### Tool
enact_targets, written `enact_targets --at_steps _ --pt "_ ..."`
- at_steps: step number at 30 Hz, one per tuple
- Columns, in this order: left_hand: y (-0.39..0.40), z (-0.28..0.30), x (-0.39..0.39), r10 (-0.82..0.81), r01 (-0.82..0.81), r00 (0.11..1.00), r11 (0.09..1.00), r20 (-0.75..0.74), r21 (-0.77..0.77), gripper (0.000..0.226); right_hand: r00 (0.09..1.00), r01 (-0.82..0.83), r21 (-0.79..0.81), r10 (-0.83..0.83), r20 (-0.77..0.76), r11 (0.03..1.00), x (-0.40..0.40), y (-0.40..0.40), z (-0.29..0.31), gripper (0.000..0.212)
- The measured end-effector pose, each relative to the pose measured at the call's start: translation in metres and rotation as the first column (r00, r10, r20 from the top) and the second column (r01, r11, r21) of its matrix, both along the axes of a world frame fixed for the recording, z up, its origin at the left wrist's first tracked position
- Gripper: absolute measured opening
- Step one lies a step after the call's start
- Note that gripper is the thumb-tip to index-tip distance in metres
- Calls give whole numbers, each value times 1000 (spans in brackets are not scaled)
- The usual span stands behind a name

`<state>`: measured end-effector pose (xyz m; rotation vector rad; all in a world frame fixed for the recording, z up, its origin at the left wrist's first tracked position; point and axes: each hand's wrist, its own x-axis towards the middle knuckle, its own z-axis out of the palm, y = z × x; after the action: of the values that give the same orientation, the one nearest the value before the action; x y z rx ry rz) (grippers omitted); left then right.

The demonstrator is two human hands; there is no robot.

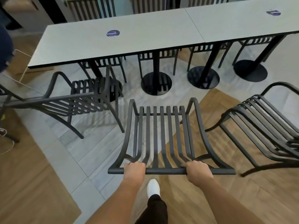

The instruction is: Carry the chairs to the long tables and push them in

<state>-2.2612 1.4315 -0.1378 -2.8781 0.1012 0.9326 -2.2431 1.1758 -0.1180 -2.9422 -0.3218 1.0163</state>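
Note:
A dark slatted metal chair (161,131) stands right in front of me, its seat pointing toward the long grey table (90,46). My left hand (134,170) grips the top rail of its backrest near the left end. My right hand (198,171) grips the same rail toward the right. A second table (239,21) adjoins the first on the right. One more chair (68,101) stands to the left, its front close to the table's edge. Another chair (265,126) stands to the right, apart from the tables.
Round black table bases (156,83) (203,77) (250,70) stand on the floor under the tables. Several chairs (157,56) are tucked in along the far side. My white shoe (153,187) is below the held chair. A person's dark sleeve (4,46) shows at the left edge.

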Motion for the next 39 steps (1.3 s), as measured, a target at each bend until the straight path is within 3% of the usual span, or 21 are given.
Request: enact_targets --at_steps 25,39 --pt "-10 -4 291 124 -122 990 992 -67 29 34 993 -119 29 119 11 992 301 -12 -2 39" --pt "-33 -5 425 215 -215 977 975 3 48 36 978 -205 35 203 40 978 459 -30 -9 44"
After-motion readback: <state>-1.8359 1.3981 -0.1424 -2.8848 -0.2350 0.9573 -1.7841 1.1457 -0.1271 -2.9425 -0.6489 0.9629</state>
